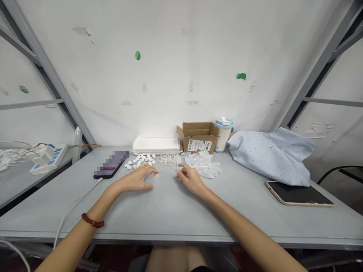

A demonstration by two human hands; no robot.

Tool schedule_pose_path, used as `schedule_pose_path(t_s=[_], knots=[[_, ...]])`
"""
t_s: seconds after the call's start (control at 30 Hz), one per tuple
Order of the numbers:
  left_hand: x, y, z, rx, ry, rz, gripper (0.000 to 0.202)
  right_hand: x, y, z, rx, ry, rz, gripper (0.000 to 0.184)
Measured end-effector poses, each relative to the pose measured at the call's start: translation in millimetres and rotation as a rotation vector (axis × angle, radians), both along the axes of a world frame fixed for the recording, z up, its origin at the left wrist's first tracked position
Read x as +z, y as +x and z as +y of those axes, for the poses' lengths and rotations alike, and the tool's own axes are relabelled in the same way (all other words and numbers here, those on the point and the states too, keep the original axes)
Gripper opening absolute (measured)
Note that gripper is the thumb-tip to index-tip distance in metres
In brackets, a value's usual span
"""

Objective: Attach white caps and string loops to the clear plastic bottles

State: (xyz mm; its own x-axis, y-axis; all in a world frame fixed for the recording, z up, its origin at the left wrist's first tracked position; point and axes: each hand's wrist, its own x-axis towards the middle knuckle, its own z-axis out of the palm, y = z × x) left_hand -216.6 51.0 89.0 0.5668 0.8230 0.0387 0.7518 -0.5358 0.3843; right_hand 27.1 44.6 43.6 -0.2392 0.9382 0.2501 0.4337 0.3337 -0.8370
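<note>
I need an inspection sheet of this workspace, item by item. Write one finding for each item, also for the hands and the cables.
Surface: grey table, with things along its far half.
Job's things: clear plastic tube under the left hand; more clear tubes; small white pieces; white loops.
Clutter: cardboard box, white tray stack, blue-lidded cup, pale blue cloth, dark phone, gold-edged tablet.
Hands: left hand curled over the tube, grip unclear; right hand beside the tubes, nothing visibly held.
Cables: white cable runs from the phone over the table's near edge.
Surroundings: scuffed white wall, grey metal frame, power strip.
</note>
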Motion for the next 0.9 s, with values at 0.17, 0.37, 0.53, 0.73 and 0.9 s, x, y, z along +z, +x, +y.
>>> schedule_pose_path(t_s=[0.17,0.37,0.53,0.73,0.9], knots=[[6.4,12,7,0.052,0.053,-0.065,0.039,-1.4,-1,0,0.008,0.012,-0.014,0.034],[6.9,53,39,0.141,0.231,0.051,0.026,-1.5,0,0,0.010,0.015,-0.016,0.031],[-4.0,75,47,0.189,0.385,0.318,0.037,-3.0,1,5,0.008,0.041,-0.079,0.032],[-11.3,76,46,0.199,0.429,0.300,0.034,-11.6,-3,17,-0.120,0.132,-0.243,0.031],[-14.7,80,45,0.186,0.477,0.323,0.030,-17.9,-7,25,-0.150,0.196,-0.336,0.027]])
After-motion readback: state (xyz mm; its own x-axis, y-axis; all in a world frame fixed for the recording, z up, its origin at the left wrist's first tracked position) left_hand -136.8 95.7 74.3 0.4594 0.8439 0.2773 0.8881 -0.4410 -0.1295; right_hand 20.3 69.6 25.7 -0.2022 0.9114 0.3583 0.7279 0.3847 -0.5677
